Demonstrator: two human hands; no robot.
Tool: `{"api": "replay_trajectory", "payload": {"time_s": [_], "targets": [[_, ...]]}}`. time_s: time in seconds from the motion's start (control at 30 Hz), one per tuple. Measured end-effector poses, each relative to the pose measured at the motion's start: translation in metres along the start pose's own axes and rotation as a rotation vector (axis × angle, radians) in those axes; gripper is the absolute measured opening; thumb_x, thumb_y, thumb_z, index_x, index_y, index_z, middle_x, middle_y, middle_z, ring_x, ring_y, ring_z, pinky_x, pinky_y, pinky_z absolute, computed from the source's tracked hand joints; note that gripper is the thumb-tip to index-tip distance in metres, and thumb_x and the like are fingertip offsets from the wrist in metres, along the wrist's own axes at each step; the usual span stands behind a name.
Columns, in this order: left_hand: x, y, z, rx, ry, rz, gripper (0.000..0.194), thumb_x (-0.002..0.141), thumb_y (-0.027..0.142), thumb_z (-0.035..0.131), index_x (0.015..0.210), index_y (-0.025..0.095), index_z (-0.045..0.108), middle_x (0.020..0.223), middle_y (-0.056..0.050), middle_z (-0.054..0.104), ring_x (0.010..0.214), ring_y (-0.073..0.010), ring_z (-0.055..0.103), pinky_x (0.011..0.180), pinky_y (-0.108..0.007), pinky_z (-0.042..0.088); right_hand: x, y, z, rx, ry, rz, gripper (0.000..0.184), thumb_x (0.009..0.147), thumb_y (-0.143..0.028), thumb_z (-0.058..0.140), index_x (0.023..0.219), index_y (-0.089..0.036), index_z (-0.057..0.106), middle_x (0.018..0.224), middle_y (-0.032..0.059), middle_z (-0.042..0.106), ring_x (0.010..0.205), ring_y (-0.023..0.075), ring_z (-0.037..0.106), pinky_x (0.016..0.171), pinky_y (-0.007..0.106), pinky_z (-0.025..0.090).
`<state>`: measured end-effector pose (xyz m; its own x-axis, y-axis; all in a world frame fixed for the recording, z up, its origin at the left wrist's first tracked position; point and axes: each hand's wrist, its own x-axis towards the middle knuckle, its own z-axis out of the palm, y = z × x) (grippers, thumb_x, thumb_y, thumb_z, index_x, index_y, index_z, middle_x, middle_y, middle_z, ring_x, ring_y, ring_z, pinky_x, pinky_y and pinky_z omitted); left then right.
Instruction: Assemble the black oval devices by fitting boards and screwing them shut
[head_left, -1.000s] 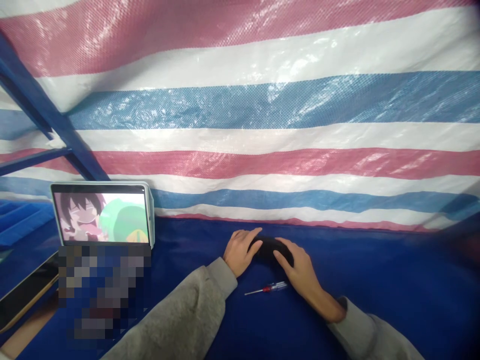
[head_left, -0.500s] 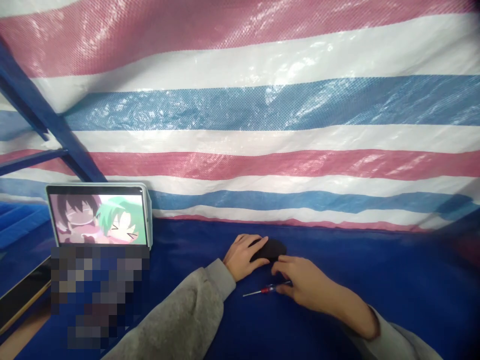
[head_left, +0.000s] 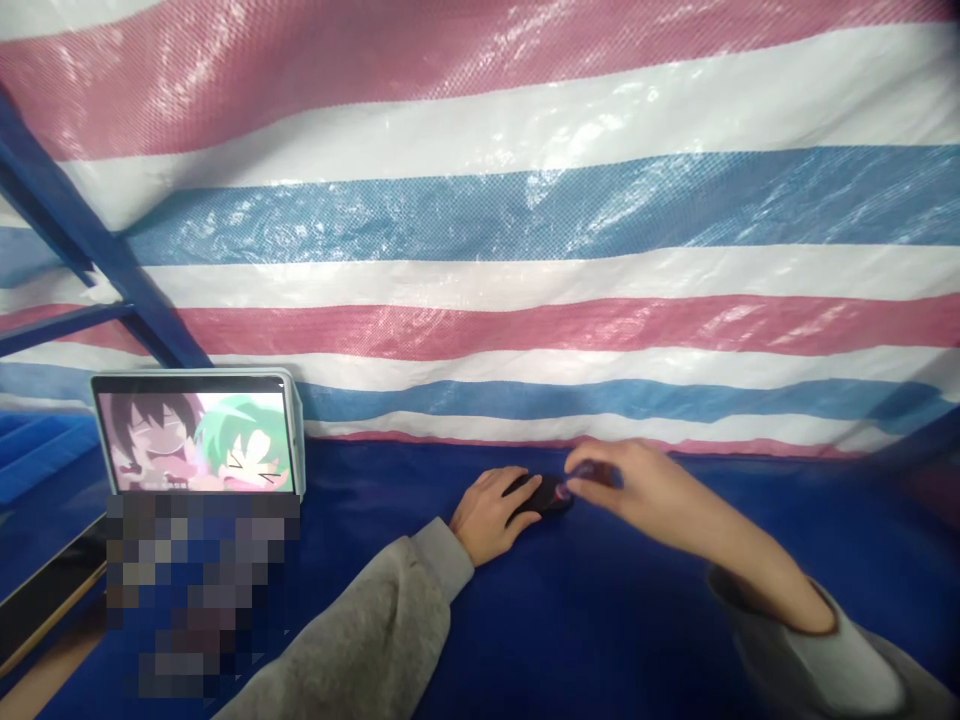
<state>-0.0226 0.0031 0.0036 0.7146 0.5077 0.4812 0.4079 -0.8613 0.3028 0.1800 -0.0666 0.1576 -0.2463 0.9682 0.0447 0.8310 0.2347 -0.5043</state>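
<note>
At far left we are facing a tablet (head_left: 196, 432) (a cartoon frame is showing on it), standing against a striped tarpaulin (head_left: 480, 250). On the blue sheet (head_left: 600, 620), our left hand (head_left: 491, 515) is cupping a black rounded object (head_left: 546, 492), its fingers curling over the top. Just right of that, our right hand (head_left: 645, 490) is pinching what looks, through the blur, like a red-handled screwdriver (head_left: 592, 472), touching the object's end.
</note>
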Motion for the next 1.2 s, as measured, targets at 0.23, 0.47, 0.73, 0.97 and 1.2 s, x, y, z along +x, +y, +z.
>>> {"api": "replay_trajectory", "payload": {"time_s": [0.23, 0.47, 0.73, 0.97, 1.2], "targets": [[0.001, 0.003, -0.003, 0.067, -0.009, 0.058, 0.043, 0.097, 0.041, 0.044, 0.135, 0.021, 0.048, 0.131, -0.012, 0.055, 0.124, -0.0263, 0.051, 0.104, -0.045, 0.044, 0.012, 0.011, -0.004, -0.105, 0.161, 0.099, 0.02, 0.08, -0.027, 0.052, 0.069, -0.023, 0.068, 0.063, 0.0006, 0.068, 0.059, 0.017, 0.061, 0.058, 0.027, 0.041], [0.002, 0.003, 0.0, 0.119, -0.037, 0.123, 0.045, 0.098, 0.039, 0.043, 0.137, 0.017, 0.044, 0.142, -0.013, 0.047, 0.134, -0.0244, 0.041, 0.112, -0.043, 0.037, 0.014, 0.016, 0.006, -0.182, 0.132, 0.091, 0.019, 0.081, -0.023, 0.05, 0.07, -0.022, 0.066, 0.063, 0.0005, 0.067, 0.058, 0.0155, 0.059, 0.055, 0.026, 0.037], [0.003, 0.0, 0.003, 0.132, -0.006, 0.14, 0.044, 0.099, 0.039, 0.04, 0.136, 0.016, 0.045, 0.14, -0.012, 0.05, 0.133, -0.0233, 0.043, 0.111, -0.042, 0.039, 0.02, 0.01, 0.023, -0.52, 0.167, 0.196, 0.03, 0.095, -0.033, 0.038, 0.085, -0.021, 0.065, 0.071, 0.006, 0.069, 0.065, 0.0196, 0.064, 0.053, 0.027, 0.029], [0.004, -0.001, 0.005, 0.113, -0.006, 0.13, 0.044, 0.097, 0.042, 0.044, 0.135, 0.018, 0.047, 0.137, -0.011, 0.052, 0.133, -0.0219, 0.044, 0.111, -0.042, 0.04, 0.018, 0.017, 0.026, -0.51, 0.159, 0.088, 0.026, 0.093, -0.023, 0.04, 0.104, -0.019, 0.063, 0.089, 0.0085, 0.07, 0.075, 0.0211, 0.066, 0.058, 0.028, 0.036], [0.004, -0.001, 0.005, 0.094, -0.006, 0.113, 0.045, 0.096, 0.041, 0.048, 0.136, 0.02, 0.046, 0.137, -0.01, 0.052, 0.133, -0.0222, 0.043, 0.111, -0.042, 0.04, 0.017, 0.016, 0.025, -0.361, 0.145, -0.042, 0.039, 0.08, -0.005, 0.042, 0.107, -0.019, 0.065, 0.096, 0.0061, 0.067, 0.08, 0.0168, 0.063, 0.07, 0.026, 0.041]]}}
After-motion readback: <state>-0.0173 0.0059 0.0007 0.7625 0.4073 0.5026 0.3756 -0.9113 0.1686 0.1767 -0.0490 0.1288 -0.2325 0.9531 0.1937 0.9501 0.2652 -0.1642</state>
